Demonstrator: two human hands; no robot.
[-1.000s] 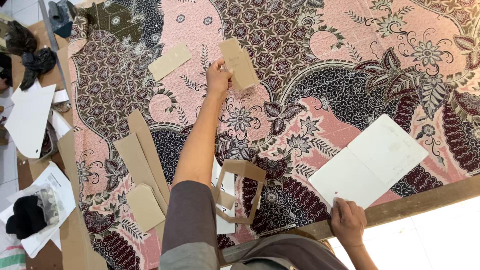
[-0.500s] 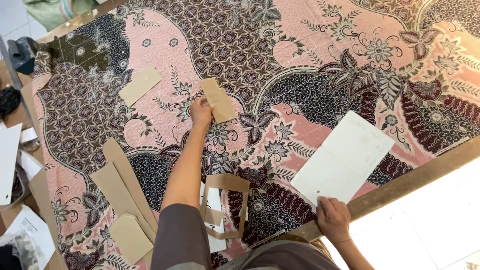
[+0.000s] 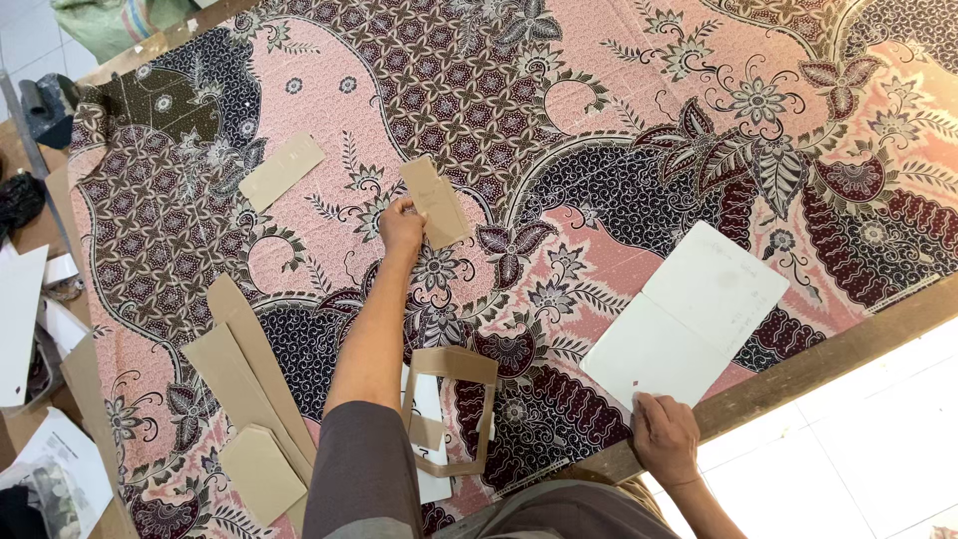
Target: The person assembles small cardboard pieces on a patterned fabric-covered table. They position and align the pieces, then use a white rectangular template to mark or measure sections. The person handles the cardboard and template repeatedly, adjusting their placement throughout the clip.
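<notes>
- Left hand (image 3: 401, 226): fingers closed on the lower left edge of a small tan card pattern piece (image 3: 434, 202), holding it flat on the pink batik cloth (image 3: 619, 120).
- Since a second ago: piece still in the same grip, slightly turned; placement is being adjusted, not finished.
- Right hand (image 3: 666, 439): resting flat, holding nothing, touching the near corner of a white sheet (image 3: 687, 317).
- A second tan piece (image 3: 281, 171) lies apart, to the left.

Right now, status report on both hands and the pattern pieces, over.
Left hand gripping brown card piece on batik cloth. Right hand on white card at table edge. Nothing between them.
</notes>
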